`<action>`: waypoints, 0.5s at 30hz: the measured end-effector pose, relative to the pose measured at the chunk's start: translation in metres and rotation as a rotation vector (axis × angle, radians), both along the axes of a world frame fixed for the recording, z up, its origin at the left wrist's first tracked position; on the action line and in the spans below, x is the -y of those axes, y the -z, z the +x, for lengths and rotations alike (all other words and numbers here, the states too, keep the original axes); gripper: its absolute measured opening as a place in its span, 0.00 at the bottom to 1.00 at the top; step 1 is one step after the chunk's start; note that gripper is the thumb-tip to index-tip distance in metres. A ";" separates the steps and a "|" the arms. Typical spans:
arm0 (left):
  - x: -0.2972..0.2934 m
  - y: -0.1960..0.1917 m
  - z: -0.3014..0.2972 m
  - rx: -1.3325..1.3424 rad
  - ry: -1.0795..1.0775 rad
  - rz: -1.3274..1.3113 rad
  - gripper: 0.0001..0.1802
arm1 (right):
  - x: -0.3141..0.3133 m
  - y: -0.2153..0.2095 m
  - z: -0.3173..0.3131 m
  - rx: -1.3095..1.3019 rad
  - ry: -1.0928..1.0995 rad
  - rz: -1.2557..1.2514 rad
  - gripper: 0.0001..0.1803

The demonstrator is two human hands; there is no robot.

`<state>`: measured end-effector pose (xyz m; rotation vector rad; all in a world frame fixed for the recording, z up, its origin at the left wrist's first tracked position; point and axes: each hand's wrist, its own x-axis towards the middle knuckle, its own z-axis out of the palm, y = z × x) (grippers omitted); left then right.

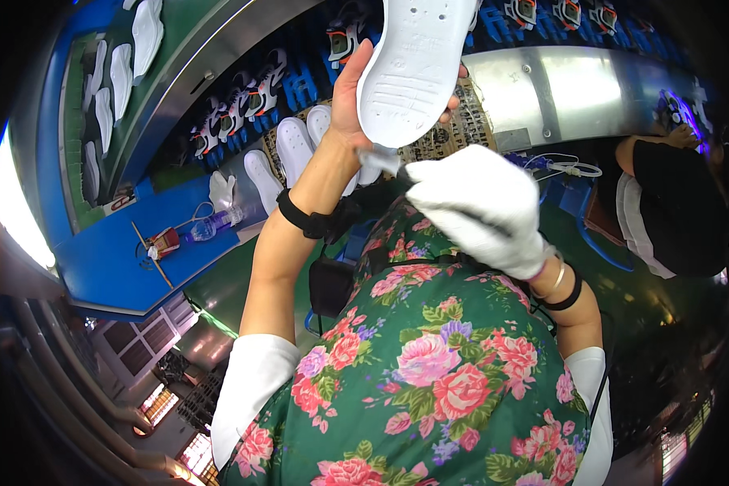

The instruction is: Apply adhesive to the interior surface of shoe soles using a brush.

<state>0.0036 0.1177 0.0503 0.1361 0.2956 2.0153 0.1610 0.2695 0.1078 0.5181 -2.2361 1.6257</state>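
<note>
Bare, my left hand (351, 101) grips a white shoe sole (409, 81) from behind, thumb along its left edge and fingertips showing at its right. The sole stands upright, its grooved and pitted face toward me. My right hand (482, 206), in a white glove, is closed around the dark handle of a small brush (381, 160). The brush's pale head is smeared by motion, just below the sole's lower end; whether it touches the sole I cannot tell. More white soles (293, 147) lie on the bench behind my left forearm.
Shoe uppers on blue stands (259, 93) line a conveyor beyond my hands. Further soles (121, 77) sit on a green belt at left. A blue table (105, 267) carries a plastic bottle (211, 225) and a white glove (221, 190). Another person (676, 206) works at right.
</note>
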 end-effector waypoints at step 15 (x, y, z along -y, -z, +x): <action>0.019 -0.008 -0.009 -0.349 0.153 -0.202 0.50 | -0.010 0.005 -0.001 0.014 -0.037 -0.179 0.10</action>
